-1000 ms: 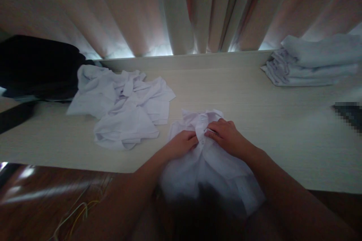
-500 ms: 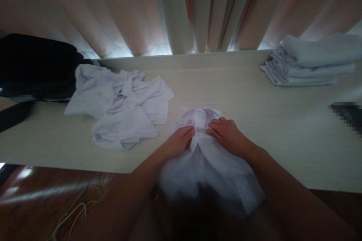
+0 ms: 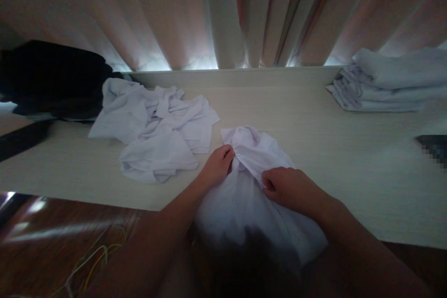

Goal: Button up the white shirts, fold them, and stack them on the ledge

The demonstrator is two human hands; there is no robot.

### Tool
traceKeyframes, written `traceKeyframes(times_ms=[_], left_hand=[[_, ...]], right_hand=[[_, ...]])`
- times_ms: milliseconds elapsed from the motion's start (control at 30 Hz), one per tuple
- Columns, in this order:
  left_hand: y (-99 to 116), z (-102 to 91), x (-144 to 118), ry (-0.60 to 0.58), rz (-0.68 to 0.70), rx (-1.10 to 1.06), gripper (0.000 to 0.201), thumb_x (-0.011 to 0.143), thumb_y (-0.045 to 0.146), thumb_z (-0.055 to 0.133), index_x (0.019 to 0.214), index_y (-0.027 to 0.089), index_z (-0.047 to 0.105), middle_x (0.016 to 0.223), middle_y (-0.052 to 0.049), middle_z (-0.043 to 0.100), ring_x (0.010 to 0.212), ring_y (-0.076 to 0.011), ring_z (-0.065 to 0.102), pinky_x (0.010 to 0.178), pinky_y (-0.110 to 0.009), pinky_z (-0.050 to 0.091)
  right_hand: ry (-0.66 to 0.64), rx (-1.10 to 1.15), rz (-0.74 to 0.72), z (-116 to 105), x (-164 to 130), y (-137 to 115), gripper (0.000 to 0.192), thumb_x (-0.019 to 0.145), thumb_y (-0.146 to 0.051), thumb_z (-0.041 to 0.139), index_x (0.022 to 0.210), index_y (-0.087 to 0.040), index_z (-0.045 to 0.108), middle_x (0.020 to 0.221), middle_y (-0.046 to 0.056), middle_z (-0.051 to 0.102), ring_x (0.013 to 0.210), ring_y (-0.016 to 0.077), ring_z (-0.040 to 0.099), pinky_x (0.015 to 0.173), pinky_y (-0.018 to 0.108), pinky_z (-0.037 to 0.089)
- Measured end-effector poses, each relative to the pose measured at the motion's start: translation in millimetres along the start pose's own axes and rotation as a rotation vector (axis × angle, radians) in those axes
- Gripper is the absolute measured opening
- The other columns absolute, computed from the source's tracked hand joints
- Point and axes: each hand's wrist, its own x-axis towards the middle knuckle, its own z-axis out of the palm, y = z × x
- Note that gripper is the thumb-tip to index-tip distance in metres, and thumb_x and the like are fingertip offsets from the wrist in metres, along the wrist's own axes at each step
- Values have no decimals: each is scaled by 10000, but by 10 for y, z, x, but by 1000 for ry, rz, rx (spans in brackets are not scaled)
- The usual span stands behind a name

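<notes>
A white shirt (image 3: 244, 205) lies partly on the pale table and hangs over its front edge toward my body. Near its collar end, my left hand (image 3: 220, 163) is closed on the cloth at the left side. Lower down on the right, my right hand (image 3: 284, 186) pinches the front edge of the same shirt, pulling a diagonal fold taut between the hands. The fingertips of both hands are partly hidden by the fabric. The shirt's lower part blurs into a dark shape at the bottom of the view.
Left of the shirt is a loose heap of white garments (image 3: 157, 130), beside a black bag (image 3: 59, 81). Folded white clothes (image 3: 391, 84) are stacked at the back right. A curtain (image 3: 188, 14) hangs behind the table (image 3: 279, 102). Cables (image 3: 94, 260) lie on the wooden floor.
My right hand has moved down and to the right along the shirt, drawing its edge out. My left hand has shifted slightly up and left, still gripping. The collar end now lies twisted over.
</notes>
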Motion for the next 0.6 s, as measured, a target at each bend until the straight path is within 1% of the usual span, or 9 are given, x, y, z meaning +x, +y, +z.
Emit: traceKeyframes(times_ms=[67, 133, 200, 267, 300, 367, 467, 533, 600], left_hand=[[13, -64, -64, -5, -16, 133, 329, 981, 370, 352, 728, 207, 484, 661, 0, 574, 632, -156, 517, 635, -274, 358], [67, -167, -193, -72, -60, 313, 447, 991, 491, 307, 755, 199, 550, 739, -42, 628, 674, -181, 555, 647, -294, 370], [141, -259, -361, -244, -96, 514, 592, 939, 661, 323, 720, 193, 611, 753, -83, 658, 682, -218, 587, 650, -322, 387], [196, -293, -512, -411, -91, 684, 636, 822, 779, 450, 700, 189, 655, 735, -108, 674, 669, -257, 608, 637, -345, 403], [206, -282, -563, -468, -73, 746, 614, 778, 778, 525, 710, 186, 672, 734, -117, 680, 668, -273, 617, 626, -351, 407], [189, -224, -601, -534, -15, 814, 497, 773, 668, 628, 757, 175, 695, 761, -128, 695, 686, -286, 632, 609, -345, 405], [111, -156, -522, -551, 45, 738, 358, 840, 512, 620, 763, 169, 687, 777, -107, 697, 672, -244, 621, 587, -313, 380], [76, -181, -438, -529, 59, 577, 391, 866, 521, 587, 710, 169, 655, 731, -73, 676, 626, -200, 588, 570, -292, 363], [90, -250, -373, -517, 49, 365, 434, 890, 537, 550, 674, 169, 622, 663, -35, 638, 572, -163, 553, 552, -272, 361]], right_hand=[[-33, 8, 6, 15, 17, 65, 140, 835, -250, 572, 709, -211, 618, 725, 43, 662, 637, 174, 567, 564, 299, 258], [-54, 33, 2, 21, 38, 134, 174, 858, -263, 543, 712, -202, 616, 726, 47, 663, 640, 169, 564, 571, 297, 272], [-76, 71, -11, 29, 49, 194, 206, 880, -289, 529, 717, -198, 616, 749, 54, 673, 653, 170, 564, 584, 295, 288], [-91, 122, -28, 38, 51, 235, 211, 885, -300, 531, 723, -196, 617, 779, 59, 682, 673, 171, 562, 598, 293, 302], [-100, 156, -35, 39, 51, 247, 205, 879, -296, 539, 717, -195, 613, 781, 56, 681, 672, 168, 556, 599, 292, 306], [-129, 250, -44, 29, 53, 258, 202, 863, -280, 552, 687, -190, 595, 734, 40, 658, 639, 153, 530, 586, 288, 308], [-175, 459, -72, -28, 61, 260, 255, 864, -301, 562, 638, -184, 562, 631, 6, 585, 585, 130, 481, 558, 276, 311], [-190, 641, -85, -89, 53, 253, 286, 877, -346, 569, 642, -183, 557, 599, -13, 544, 561, 120, 457, 545, 268, 318], [-167, 837, -79, -156, 24, 228, 300, 882, -382, 581, 659, -184, 555, 589, -27, 522, 547, 113, 443, 540, 263, 327]])
